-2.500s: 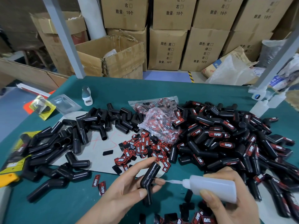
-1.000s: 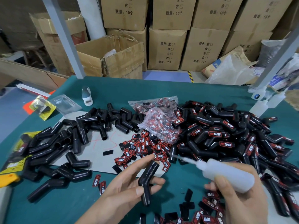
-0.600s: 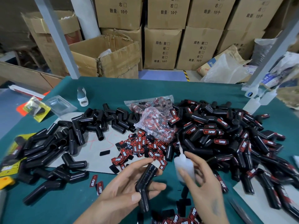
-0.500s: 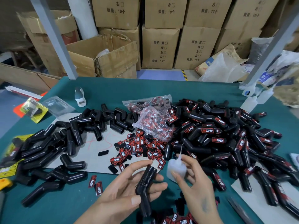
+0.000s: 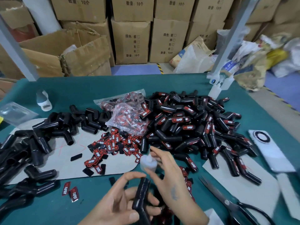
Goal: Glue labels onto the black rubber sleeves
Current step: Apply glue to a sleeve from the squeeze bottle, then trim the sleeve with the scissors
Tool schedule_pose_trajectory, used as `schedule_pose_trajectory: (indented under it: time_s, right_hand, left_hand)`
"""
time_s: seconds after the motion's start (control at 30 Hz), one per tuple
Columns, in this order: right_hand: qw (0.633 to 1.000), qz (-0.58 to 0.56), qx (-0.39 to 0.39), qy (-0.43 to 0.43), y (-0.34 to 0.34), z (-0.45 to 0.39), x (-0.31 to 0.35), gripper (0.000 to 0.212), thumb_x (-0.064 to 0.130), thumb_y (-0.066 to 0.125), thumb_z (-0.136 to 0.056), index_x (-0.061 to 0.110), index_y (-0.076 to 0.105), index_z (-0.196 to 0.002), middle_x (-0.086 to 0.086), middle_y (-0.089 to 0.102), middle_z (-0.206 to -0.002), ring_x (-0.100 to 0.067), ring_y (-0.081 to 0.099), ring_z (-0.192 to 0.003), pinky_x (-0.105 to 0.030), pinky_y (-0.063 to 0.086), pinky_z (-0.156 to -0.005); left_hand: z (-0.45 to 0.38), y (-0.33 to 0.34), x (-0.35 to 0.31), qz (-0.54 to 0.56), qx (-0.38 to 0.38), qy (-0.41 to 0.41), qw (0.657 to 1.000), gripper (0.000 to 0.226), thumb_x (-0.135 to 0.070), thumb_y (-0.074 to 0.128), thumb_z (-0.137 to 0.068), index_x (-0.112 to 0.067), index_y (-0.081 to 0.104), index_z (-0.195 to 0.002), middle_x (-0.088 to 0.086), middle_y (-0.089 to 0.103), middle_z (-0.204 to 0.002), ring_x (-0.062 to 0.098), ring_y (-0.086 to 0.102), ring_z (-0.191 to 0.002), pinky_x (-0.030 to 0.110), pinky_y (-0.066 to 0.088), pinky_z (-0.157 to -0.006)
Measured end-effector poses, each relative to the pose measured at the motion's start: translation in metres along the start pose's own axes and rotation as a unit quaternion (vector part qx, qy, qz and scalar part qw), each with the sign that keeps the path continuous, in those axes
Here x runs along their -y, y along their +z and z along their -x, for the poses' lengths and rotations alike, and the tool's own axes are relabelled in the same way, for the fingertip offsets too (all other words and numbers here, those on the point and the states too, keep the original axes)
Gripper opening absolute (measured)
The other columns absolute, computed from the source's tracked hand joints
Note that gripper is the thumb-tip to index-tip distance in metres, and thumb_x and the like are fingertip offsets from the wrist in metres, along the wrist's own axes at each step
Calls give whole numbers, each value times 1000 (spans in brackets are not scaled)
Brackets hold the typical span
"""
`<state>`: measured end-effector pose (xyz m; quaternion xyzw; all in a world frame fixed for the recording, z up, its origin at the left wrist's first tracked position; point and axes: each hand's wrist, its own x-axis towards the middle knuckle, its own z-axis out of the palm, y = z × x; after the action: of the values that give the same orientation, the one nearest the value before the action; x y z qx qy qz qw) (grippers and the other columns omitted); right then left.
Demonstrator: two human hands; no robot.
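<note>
My left hand (image 5: 120,207) grips a bent black rubber sleeve (image 5: 141,197) with no label showing, low in the view. Just above it a small translucent glue bottle (image 5: 148,164) stands upright on the green table. My right hand (image 5: 168,174) is around it, thumb and fingers loosely on its sides, all blurred. Loose red-and-black labels (image 5: 113,143) lie heaped beyond the bottle, on and beside a grey board (image 5: 68,153). Plain sleeves (image 5: 48,135) are piled at the left. Labelled sleeves (image 5: 186,127) are heaped at the right.
A clear bag of labels (image 5: 128,117) lies behind the loose ones. Scissors (image 5: 227,202) rest at the lower right, with a white phone (image 5: 269,151) beyond them. Spare bottles (image 5: 214,91) stand by the right post. Cardboard boxes (image 5: 131,41) line the back.
My right hand swung the glue bottle away from the sleeve, turned it nozzle-up and brought it down onto the table. The left hand kept the sleeve. The camera tilted down and right.
</note>
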<state>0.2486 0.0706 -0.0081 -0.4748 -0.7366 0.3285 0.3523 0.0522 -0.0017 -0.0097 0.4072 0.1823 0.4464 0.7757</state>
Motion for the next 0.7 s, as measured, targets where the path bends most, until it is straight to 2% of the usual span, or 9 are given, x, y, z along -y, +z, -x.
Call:
schedule_pose_trajectory:
  time_s: [0.17,0.23,0.33,0.4,0.43,0.5,0.53,0.6,0.7]
  right_hand:
    - [998,-9,-68,8,-37,39,15,54,19,69,-99,39,50,-145,22,53,-134,-5,57,-129,-25,50,-106]
    - [985,108,-134,-25,-63,73,12,47,8,68,-96,33,62,-135,19,59,-126,-4,66,-115,-25,57,-92]
    - [926,332,-177,-9,-112,117,0,31,15,55,-94,20,79,-113,4,71,-106,-17,75,-87,-26,59,-60]
    - [894,425,-143,25,-139,138,-7,51,26,33,-103,13,82,-106,-8,76,-95,-28,77,-74,-32,58,-46]
    - [885,447,-123,49,-148,145,-7,48,27,35,-102,13,81,-107,-11,77,-91,-32,76,-70,-35,58,-42]
    - [862,489,-98,85,-157,152,-10,37,17,71,-75,9,81,-109,-11,76,-86,-34,74,-64,-35,56,-39]
    - [852,508,-71,104,-159,153,-15,55,6,87,-53,5,81,-108,-12,74,-82,-36,73,-62,-35,56,-39]
    - [858,492,-15,146,-162,151,-17,91,-7,93,-22,2,80,-111,-12,68,-75,-37,68,-56,-39,56,-40]
    - [865,478,-3,151,-164,147,-17,102,-6,91,-19,3,77,-119,-11,59,-73,-34,64,-56,-41,55,-39]
  left_hand:
    - [-16,9,18,-15,32,-59,998,51,8,55,-102,-28,54,-138,33,59,-133,50,61,-123,55,48,-106]
    - [-22,15,25,-29,37,-88,995,53,8,54,-103,-28,48,-142,36,59,-133,51,62,-121,61,47,-107]
    - [-34,20,31,-14,-12,-189,982,83,-39,78,-93,-9,21,-147,33,68,-121,50,68,-112,60,52,-101]
    - [-38,19,38,16,-9,-207,978,91,-49,79,-90,-8,20,-146,31,70,-119,48,69,-110,52,55,-98]
    - [-36,20,40,5,8,-197,980,85,-40,75,-95,-8,17,-148,29,69,-122,48,68,-113,50,54,-100]
    - [-31,20,43,-25,41,-153,987,65,-7,61,-104,-15,20,-154,30,65,-128,49,64,-119,54,50,-105]
    - [-29,20,45,-21,48,-138,989,61,8,53,-104,-20,31,-153,31,62,-129,51,62,-121,59,46,-108]
    - [-26,21,45,6,52,-122,991,61,21,41,-103,-16,42,-151,34,57,-129,53,58,-123,70,37,-112]
    - [-21,24,41,33,50,-107,992,62,25,35,-102,-8,34,-154,37,51,-130,55,55,-124,82,22,-110]
